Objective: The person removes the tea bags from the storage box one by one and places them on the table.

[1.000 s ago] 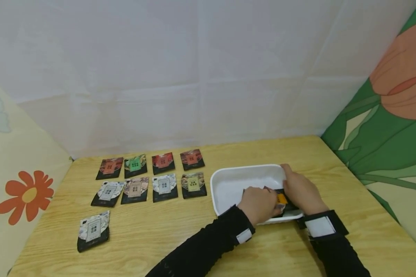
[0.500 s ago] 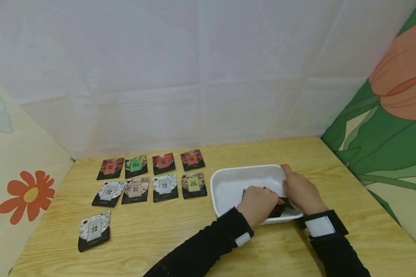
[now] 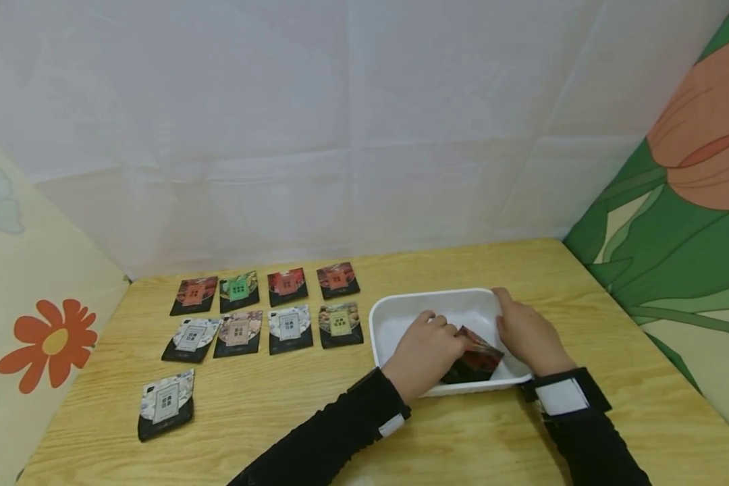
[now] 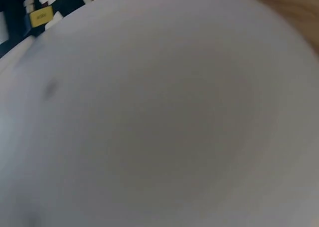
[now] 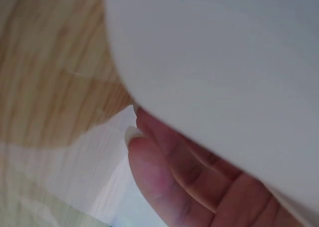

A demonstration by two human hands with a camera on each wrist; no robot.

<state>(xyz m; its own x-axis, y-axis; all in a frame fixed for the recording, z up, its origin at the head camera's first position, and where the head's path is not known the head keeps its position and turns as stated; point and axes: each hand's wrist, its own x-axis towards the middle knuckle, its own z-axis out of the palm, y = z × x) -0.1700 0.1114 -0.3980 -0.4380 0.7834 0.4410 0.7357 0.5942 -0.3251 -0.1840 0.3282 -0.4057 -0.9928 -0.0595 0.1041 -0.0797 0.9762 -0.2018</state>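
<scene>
A white rectangular tray (image 3: 395,295) stands on the wooden table. At its right end, my right hand (image 3: 531,337) grips the rim; in the right wrist view, its fingers (image 5: 149,169) bend against the outside of the white wall (image 5: 209,67). Inside the tray, my left hand (image 3: 428,351) reaches over the near side with bent fingers. Beside it, a red-and-black packet (image 3: 478,361) lies tilted near the front right. The left fingertips are hidden, so I cannot tell whether they hold this packet. A blurred pale surface (image 4: 169,107) fills most of the left wrist view.
Left of the tray, similar packets lie in rows: a back row with a green-labelled packet (image 3: 239,290), and a middle row with a yellow-labelled packet (image 3: 340,325). A lone white-and-black packet (image 3: 167,406) lies nearer the front left. A white cloth (image 3: 316,135) hangs behind the table.
My left hand has shifted left within the tray. The orange label seen earlier is out of sight, and the red face of a packet now shows. My right hand has stayed on the tray.
</scene>
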